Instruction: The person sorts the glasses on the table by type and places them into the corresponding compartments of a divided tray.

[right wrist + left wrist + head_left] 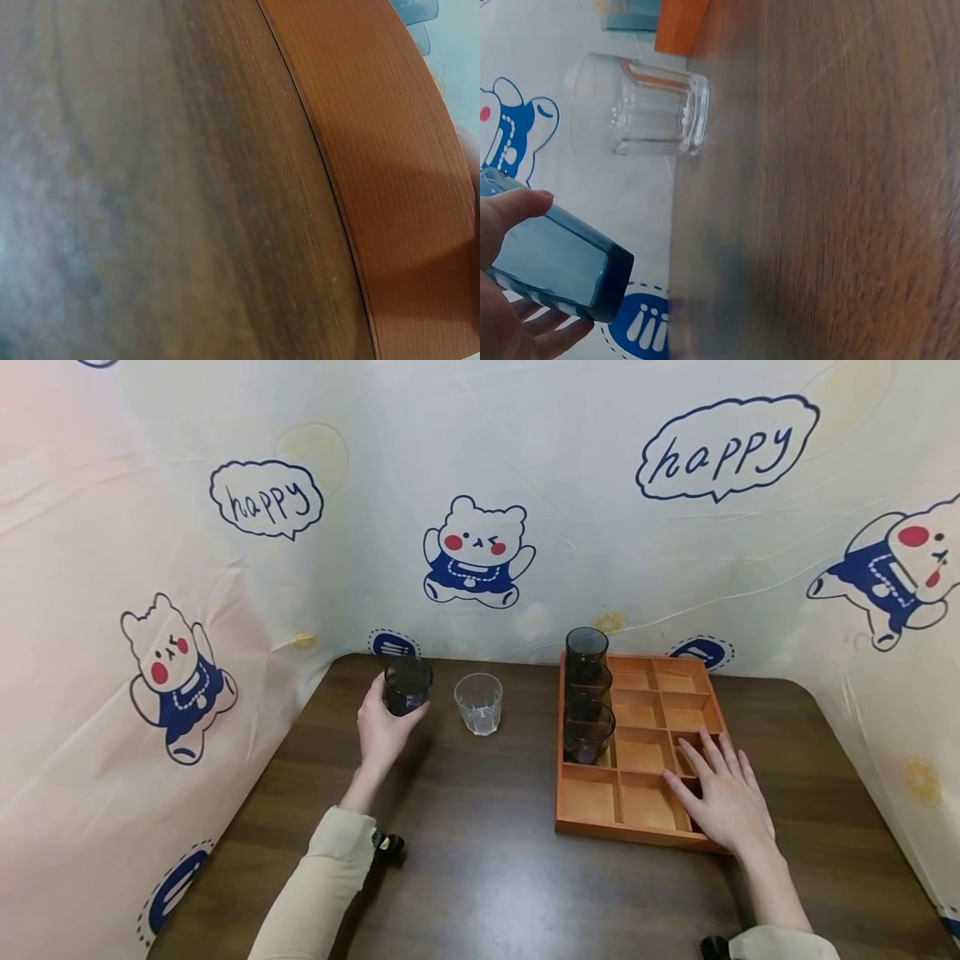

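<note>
My left hand (381,731) grips a dark tinted drinking glass (408,685) near the table's back left. In the left wrist view the dark glass (559,259) is tilted, its thick base clear of the tabletop, thumb on one side and fingers on the other. Just right of it, a clear glass (480,706) stands upright on the table. My right hand (729,797) rests with spread fingers on the right side of a wooden compartment tray (637,835). Three dark glasses (589,739) stand in the tray's left column, in the back three compartments.
The dark wooden table (480,860) reaches back to a printed cloth (360,560) hung behind and at both sides. In the right wrist view the tray's orange-brown side wall (397,187) rises from the tabletop.
</note>
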{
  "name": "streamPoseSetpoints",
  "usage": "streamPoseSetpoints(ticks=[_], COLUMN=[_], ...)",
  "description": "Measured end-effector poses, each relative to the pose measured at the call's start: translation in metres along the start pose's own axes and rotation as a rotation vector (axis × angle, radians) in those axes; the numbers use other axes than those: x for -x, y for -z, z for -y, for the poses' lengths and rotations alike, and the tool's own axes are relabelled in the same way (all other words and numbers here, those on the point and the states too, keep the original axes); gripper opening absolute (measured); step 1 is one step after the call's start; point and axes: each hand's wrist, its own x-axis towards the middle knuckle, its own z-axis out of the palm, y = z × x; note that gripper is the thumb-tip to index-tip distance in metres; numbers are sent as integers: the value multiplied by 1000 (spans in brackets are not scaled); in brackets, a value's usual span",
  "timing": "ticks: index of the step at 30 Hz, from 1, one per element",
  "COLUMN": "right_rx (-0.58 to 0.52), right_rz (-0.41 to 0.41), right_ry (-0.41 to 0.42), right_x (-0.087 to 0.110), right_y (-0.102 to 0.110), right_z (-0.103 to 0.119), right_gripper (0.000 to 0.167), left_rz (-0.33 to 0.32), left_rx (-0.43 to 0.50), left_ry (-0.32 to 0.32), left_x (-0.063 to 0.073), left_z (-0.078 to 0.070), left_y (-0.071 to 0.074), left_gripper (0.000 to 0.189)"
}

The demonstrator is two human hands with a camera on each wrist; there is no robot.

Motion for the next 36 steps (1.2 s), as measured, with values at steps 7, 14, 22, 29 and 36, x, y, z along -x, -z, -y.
streamPoseSetpoints(ticks=[7,14,22,29,36], right_rx=[2,-1,2,0,-1], right_rz=[2,-3,-3,-2,0], right_ry=[-3,1,-7,-9,-9], right_x=[1,1,1,2,1], right_y=[0,1,0,0,-1], right_z=[-1,-1,0,0,1], right_gripper=[82,82,83,83,83], left_rz=[24,74,87,103,124], left_rx=[20,73,89,115,139], left_ry=[-25,-23,-62,-54,-61], left_x=[12,23,36,44,55], left_z=[-11,-30,-42,-43,-51], left_y=[-2,1,3,3,2], left_gripper=[79,77,77,76,76])
